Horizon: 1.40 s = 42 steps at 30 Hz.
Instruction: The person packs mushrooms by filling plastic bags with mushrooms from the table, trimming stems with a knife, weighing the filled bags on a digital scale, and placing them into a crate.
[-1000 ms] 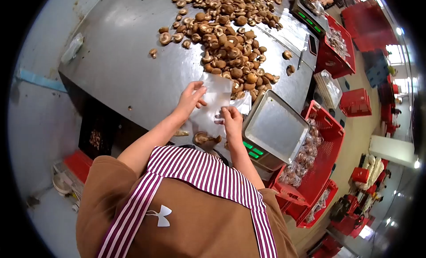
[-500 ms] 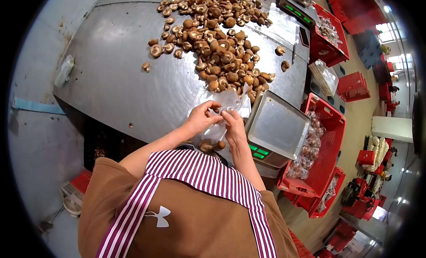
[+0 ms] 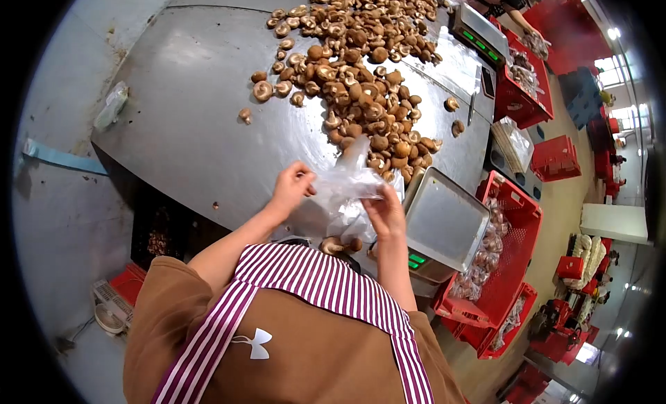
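A clear plastic bag (image 3: pixel 350 185) spreads between my two hands above the near edge of the metal table. My right hand (image 3: pixel 386 211) pinches its right side between thumb and fingers. On the left, the curled fingers of my left hand (image 3: pixel 291 189) meet the bag's other edge; the exact grip is slightly blurred. Beyond the bag lies a large heap of brown mushrooms (image 3: pixel 374 112). Below the bag, close to my apron, sits a larger-stemmed mushroom (image 3: pixel 331 245). Right of my right hand stands a weighing scale (image 3: pixel 447 213) with a bare tray and lit green digits.
A red crate (image 3: pixel 517 223) of bagged mushrooms stands beyond the scale. A second scale (image 3: pixel 479 29), a phone (image 3: pixel 488 83) and a pen (image 3: pixel 472 109) lie at the table's far right. Another person's hand (image 3: pixel 534 39) reaches over a further red crate (image 3: pixel 524 102).
My hands have moved apart, the left one leftward, stretching the bag between them. My view has shifted slightly. Another person's arm has come into view at the top right.
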Each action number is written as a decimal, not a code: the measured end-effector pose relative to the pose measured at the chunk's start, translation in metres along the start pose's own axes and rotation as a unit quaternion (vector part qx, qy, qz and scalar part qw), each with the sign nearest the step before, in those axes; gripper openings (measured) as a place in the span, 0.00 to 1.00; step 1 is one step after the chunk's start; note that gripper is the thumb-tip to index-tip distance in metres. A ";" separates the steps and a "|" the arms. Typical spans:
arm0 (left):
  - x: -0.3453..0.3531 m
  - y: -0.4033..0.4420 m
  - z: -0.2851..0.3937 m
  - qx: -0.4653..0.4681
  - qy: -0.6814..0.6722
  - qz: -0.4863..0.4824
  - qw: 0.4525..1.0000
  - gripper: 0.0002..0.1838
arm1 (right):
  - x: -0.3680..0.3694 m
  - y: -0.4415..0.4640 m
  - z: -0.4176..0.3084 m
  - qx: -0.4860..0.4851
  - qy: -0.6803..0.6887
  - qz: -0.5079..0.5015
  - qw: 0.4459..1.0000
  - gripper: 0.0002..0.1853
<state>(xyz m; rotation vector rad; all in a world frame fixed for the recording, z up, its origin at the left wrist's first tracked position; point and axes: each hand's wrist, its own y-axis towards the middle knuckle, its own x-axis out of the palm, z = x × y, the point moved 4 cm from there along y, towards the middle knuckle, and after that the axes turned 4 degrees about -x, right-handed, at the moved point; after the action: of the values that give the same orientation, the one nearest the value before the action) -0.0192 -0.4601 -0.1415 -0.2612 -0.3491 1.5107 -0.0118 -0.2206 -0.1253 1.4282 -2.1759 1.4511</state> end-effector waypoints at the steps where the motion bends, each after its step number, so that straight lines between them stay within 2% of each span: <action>1: -0.022 0.005 -0.012 -0.039 -0.060 0.052 0.996 0.04 | 0.000 0.000 -0.009 0.003 0.075 -0.037 0.997 0.05; 2: -0.040 0.009 -0.026 -0.078 -0.119 0.102 0.984 0.05 | -0.002 0.000 -0.021 0.007 0.149 -0.073 0.986 0.05; 3: -0.054 0.013 -0.040 -0.075 -0.120 0.104 0.984 0.05 | -0.004 0.001 -0.028 0.063 0.169 -0.110 0.977 0.07; 4: -0.065 0.016 -0.058 -0.115 -0.057 0.077 0.989 0.07 | 0.001 -0.001 -0.026 0.065 0.168 -0.113 0.977 0.07; 5: -0.069 0.016 -0.061 -0.153 0.007 0.050 0.987 0.10 | 0.007 -0.004 -0.024 0.016 0.037 -0.094 0.995 0.09; 6: -0.071 0.014 -0.063 -0.151 0.007 0.053 0.987 0.10 | 0.013 -0.006 -0.021 -0.034 -0.094 -0.074 0.992 0.11; 7: -0.066 0.007 -0.043 -0.025 0.166 0.077 0.983 0.16 | 0.020 -0.005 -0.013 -0.067 -0.213 -0.031 0.974 0.12; 8: -0.056 -0.002 -0.019 0.102 0.319 0.099 0.937 0.22 | 0.027 -0.006 -0.003 -0.095 -0.259 -0.039 0.960 0.13; 9: -0.043 -0.016 0.015 0.118 0.317 0.092 0.936 0.35 | 0.033 -0.007 0.006 -0.103 -0.320 -0.053 0.940 0.13; 10: -0.034 -0.024 0.046 0.117 0.318 0.092 0.936 0.35 | 0.040 -0.010 0.015 -0.109 -0.380 -0.066 0.916 0.12; 12: -0.008 -0.036 0.096 0.302 0.433 0.014 0.849 0.41 | 0.064 -0.024 0.031 -0.075 -0.385 -0.146 0.908 0.12; 13: -0.006 -0.034 0.096 0.301 0.433 0.015 0.850 0.41 | 0.071 -0.024 0.039 -0.071 -0.391 -0.169 0.902 0.12; 15: 0.000 -0.029 0.093 0.309 0.429 -0.073 0.846 0.30 | 0.083 -0.027 0.039 -0.074 -0.422 -0.213 0.878 0.11; 16: -0.006 -0.023 0.083 0.310 0.429 -0.072 0.845 0.30 | 0.091 -0.032 0.032 -0.075 -0.442 -0.217 0.867 0.11; 17: -0.014 -0.014 0.059 0.273 0.463 -0.111 0.836 0.24 | 0.094 -0.037 0.023 -0.075 -0.442 -0.216 0.868 0.11; 18: -0.021 -0.007 0.041 0.237 0.495 -0.152 0.822 0.18 | 0.098 -0.042 0.013 -0.115 -0.524 -0.243 0.808 0.10; 19: -0.023 -0.007 0.034 0.238 0.493 -0.157 0.822 0.18 | 0.097 -0.046 0.005 -0.151 -0.601 -0.266 0.739 0.11; 20: -0.031 -0.008 0.032 0.249 0.439 -0.084 0.859 0.14 | 0.092 -0.046 -0.001 -0.150 -0.601 -0.261 0.740 0.11; 21: -0.040 -0.010 0.029 0.256 0.381 -0.009 0.888 0.09 | 0.086 -0.045 -0.007 -0.160 -0.688 -0.227 0.670 0.12; 22: -0.044 -0.013 0.026 0.256 0.380 -0.011 0.889 0.09 | 0.078 -0.045 -0.012 -0.166 -0.765 -0.191 0.592 0.14; 23: -0.052 -0.014 0.022 0.204 0.351 0.018 0.914 0.10 | 0.054 -0.032 -0.014 -0.234 -0.782 -0.150 0.558 0.14; 24: -0.058 -0.014 0.016 0.150 0.320 0.048 0.934 0.12 | 0.033 -0.022 -0.017 -0.271 -0.802 -0.090 0.525 0.14; 26: -0.062 -0.018 0.010 0.137 0.283 0.067 0.947 0.11 | 0.030 -0.023 -0.023 -0.297 -0.811 -0.025 0.503 0.11; 27: -0.068 -0.018 0.000 0.072 0.290 0.095 0.950 0.10 | 0.030 -0.024 -0.022 -0.295 -0.812 -0.026 0.503 0.11; 28: -0.075 -0.018 -0.010 0.008 0.296 0.122 0.947 0.10 | 0.030 -0.024 -0.017 -0.216 -0.750 -0.041 0.623 0.10; 29: -0.083 -0.013 -0.027 0.008 0.297 0.121 0.947 0.10 | 0.029 -0.024 -0.011 -0.133 -0.669 -0.054 0.729 0.10; 30: -0.096 -0.006 -0.052 -0.014 0.241 0.153 0.958 0.08 | 0.012 -0.013 0.011 -0.084 -0.450 -0.175 0.872 0.11; 31: -0.105 -0.003 -0.067 -0.036 0.183 0.183 0.965 0.06 | 0.022 -0.024 0.020 0.013 -0.324 -0.199 0.925 0.12; 32: -0.107 -0.002 -0.066 -0.035 0.185 0.180 0.966 0.06 | 0.034 -0.036 0.028 0.107 -0.188 -0.218 0.952 0.13; 33: -0.108 -0.002 -0.070 -0.079 0.049 0.167 0.982 0.04 | 0.035 -0.035 0.031 0.104 -0.187 -0.217 0.952 0.13; 34: -0.106 -0.003 -0.072 -0.125 -0.088 0.151 0.977 0.02 | 0.034 -0.033 0.032 0.116 -0.039 -0.151 0.981 0.15; 35: -0.100 -0.007 -0.060 -0.161 -0.111 0.129 0.972 0.03 | 0.030 -0.030 0.032 0.123 0.112 -0.082 0.983 0.16; 36: -0.093 -0.010 -0.045 -0.161 -0.110 0.126 0.973 0.03 | 0.015 -0.008 0.031 0.162 0.277 -0.267 0.909 0.18; 37: -0.080 -0.012 -0.034 -0.201 -0.307 0.089 0.926 0.05 | 0.012 0.001 0.029 0.128 0.260 -0.196 0.937 0.18; 38: -0.069 -0.012 -0.025 -0.233 -0.490 0.049 0.839 0.07 | 0.011 0.008 0.027 0.093 0.242 -0.124 0.958 0.18; 39: -0.068 -0.011 -0.022 -0.235 -0.529 0.040 0.815 0.11 | 0.007 0.016 0.032 0.090 0.243 -0.124 0.958 0.18; 40: -0.071 -0.004 -0.029 -0.235 -0.527 0.038 0.816 0.11 | -0.006 0.030 0.043 0.092 0.239 -0.065 0.964 0.18; 42: -0.083 0.015 -0.049 -0.198 -0.561 0.062 0.802 0.19 | 0.004 0.031 0.056 0.095 0.201 0.032 0.974 0.18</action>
<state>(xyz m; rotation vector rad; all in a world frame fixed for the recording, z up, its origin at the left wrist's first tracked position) -0.0164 -0.5396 -0.1971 0.3461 -1.6326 1.5678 -0.0186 -0.2648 -0.1706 1.0046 -1.8869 1.8268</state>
